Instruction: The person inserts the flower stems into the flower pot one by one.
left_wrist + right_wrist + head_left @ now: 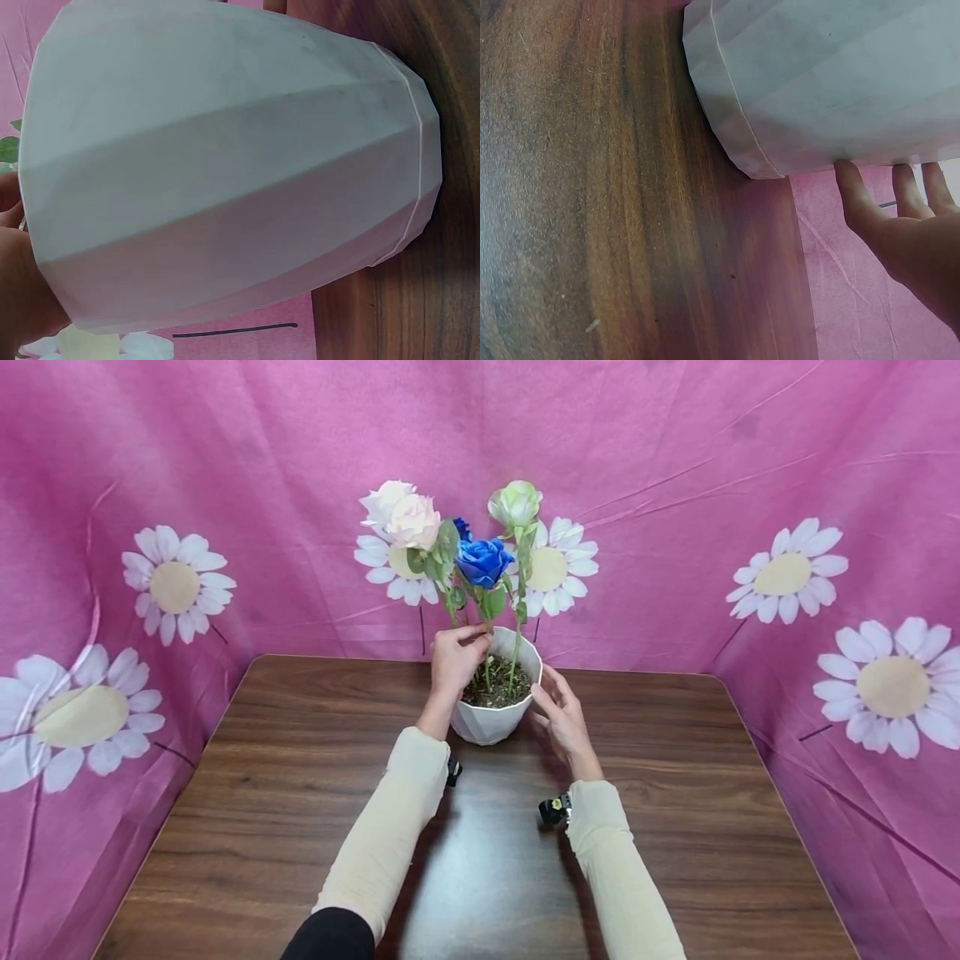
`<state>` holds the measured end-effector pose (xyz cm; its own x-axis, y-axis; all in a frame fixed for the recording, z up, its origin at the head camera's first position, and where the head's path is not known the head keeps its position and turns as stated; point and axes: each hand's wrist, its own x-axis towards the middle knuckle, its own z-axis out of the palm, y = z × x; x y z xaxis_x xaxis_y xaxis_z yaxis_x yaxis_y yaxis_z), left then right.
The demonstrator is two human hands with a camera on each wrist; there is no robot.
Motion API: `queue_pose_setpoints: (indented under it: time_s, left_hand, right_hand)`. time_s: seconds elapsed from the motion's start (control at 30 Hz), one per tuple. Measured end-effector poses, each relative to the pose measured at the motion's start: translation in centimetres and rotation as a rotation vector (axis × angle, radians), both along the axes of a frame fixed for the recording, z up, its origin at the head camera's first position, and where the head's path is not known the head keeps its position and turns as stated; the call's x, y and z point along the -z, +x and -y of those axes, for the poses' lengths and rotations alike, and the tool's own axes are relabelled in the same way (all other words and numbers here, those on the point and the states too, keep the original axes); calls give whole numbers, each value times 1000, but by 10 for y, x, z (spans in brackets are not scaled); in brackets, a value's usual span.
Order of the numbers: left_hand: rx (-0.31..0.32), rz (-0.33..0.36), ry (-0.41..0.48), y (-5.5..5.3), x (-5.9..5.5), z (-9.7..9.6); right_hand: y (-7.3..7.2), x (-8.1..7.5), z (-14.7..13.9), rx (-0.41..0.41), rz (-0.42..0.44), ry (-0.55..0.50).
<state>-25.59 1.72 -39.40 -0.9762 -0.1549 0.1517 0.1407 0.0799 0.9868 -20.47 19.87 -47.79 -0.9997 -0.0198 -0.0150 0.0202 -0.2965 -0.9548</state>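
Note:
A white faceted flower pot (491,723) filled with dark soil (495,693) stands upright on the table. From it rise a front blue rose (484,562), a pale pink rose (415,522), a white rose (387,503), a greenish-white rose (516,503) and, partly hidden, another blue one. Above the pot's left rim, my left hand (453,662) pinches a rose stem below the front blue bloom; exactly which stem is unclear. My right hand (562,714) touches the pot's right side with extended fingers (853,191). In the left wrist view the pot wall (225,165) hides most of the left hand.
The brown wooden table (300,827) reaches back to a pink cloth (637,460) with large daisies, which hangs behind and on both sides. A small black wrist camera (553,811) sits at the right cuff, another (454,772) at the left.

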Motion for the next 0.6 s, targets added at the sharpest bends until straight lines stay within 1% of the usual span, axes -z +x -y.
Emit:
queue_pose_setpoints:
  time_s: [0.1,0.2,0.3,0.47,0.6]
  left_hand:
    - [-11,-12,-38,-1,2,0]
    - [-29,-8,-53,-1,4,1]
    - [-40,-1,-41,-1,5,2]
    - [-34,7,-7,-2,5,2]
    - [-40,9,-18,-1,5,1]
  right_hand:
    - [-1,1,0,-4,2,4]
    - [0,0,0,-7,11,5]
    - [2,-1,0,-8,12,6]
    - [2,-2,0,-5,9,9]
    - [0,-1,-1,-10,10,11]
